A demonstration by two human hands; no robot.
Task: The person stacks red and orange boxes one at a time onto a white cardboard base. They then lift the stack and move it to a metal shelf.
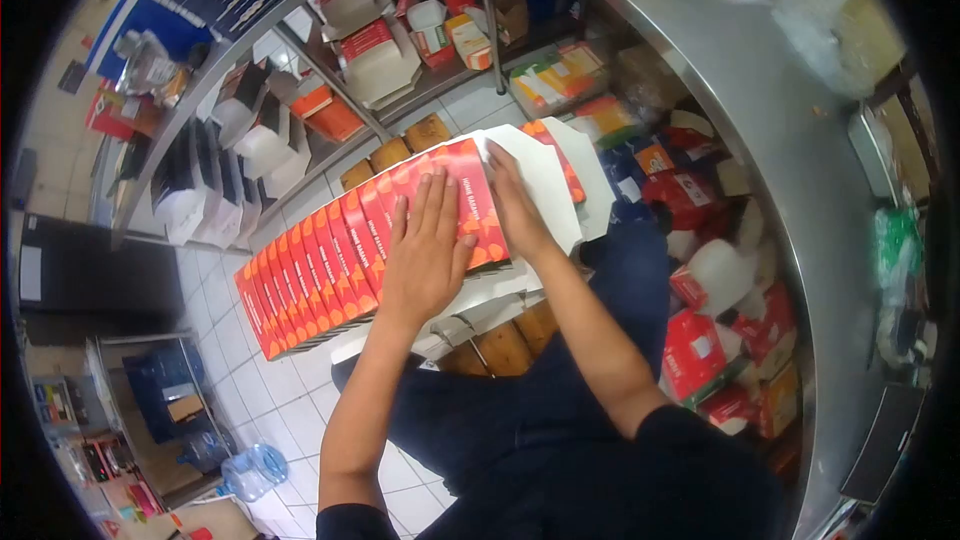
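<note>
A long row of flat red and orange printed cartons (345, 245) lies across my lap, fanned so that each overlaps the one beside it. My left hand (430, 245) rests flat on the printed face of the cartons toward the right end, fingers stretched out. At that end my right hand (517, 205) lies against the edge of the front carton, its fingers extended over a white flap (545, 180). Behind the flap, another carton (560, 155) with a red-orange print shows in part. White cardboard also shows beneath the row.
Wooden slats (490, 348) show below the cartons. A steel table (740, 70) curves along the right, with loose cartons (695, 350) piled under it. A shelf (440, 85) ahead holds more cartons. Clear water bottles (255, 472) stand on the tiled floor at lower left.
</note>
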